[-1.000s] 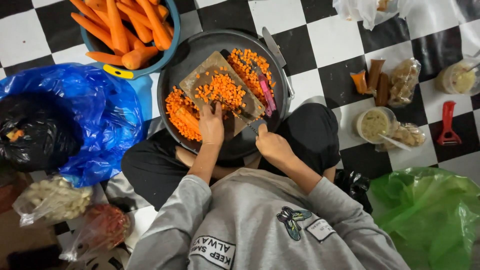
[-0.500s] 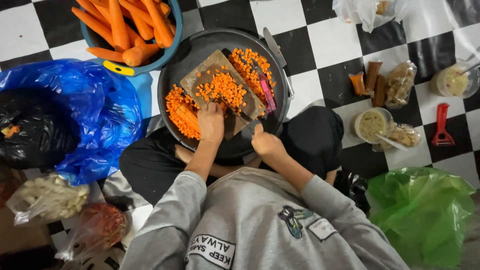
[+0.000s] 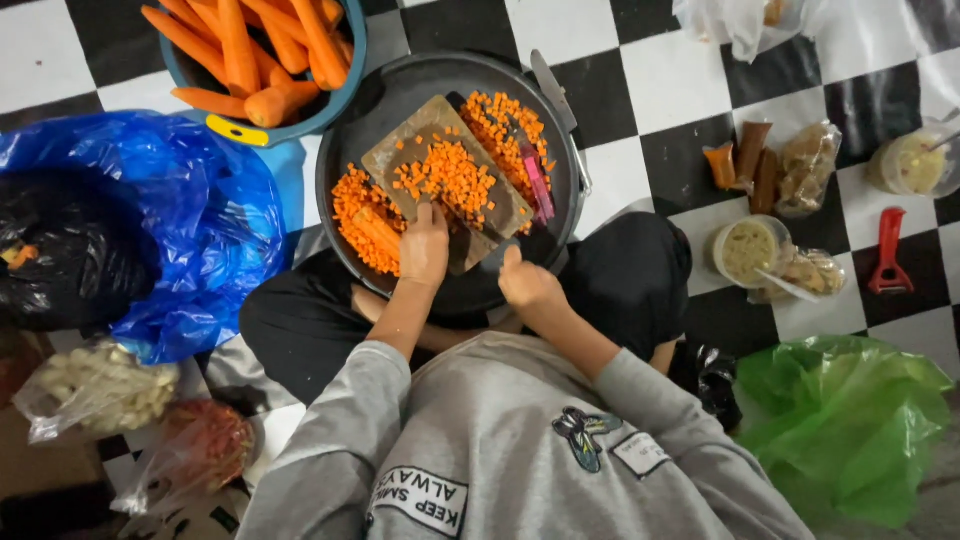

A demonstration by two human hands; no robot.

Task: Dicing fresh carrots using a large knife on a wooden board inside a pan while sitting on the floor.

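Two hands work inside our round black pan (image 3: pixel 372 110). Left hand (image 3: pixel 424 246) presses flat, open, on the wooden cutting board (image 3: pixel 400 160); right hand (image 3: pixel 527 284) is closed, contents indiscernible. Diced carrot (image 3: pixel 452 176) lies at 12 o'clock: light, loose, rolls easily; gather by scooping. Pan rim confines movement; floor (image 3: pixel 640 85) lies open at 2 o'clock.

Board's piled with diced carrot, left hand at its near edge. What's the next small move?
Probably sweep the dice off the wooden cutting board into the dark pan: the board is crowded, and the left hand already rests at its edge.
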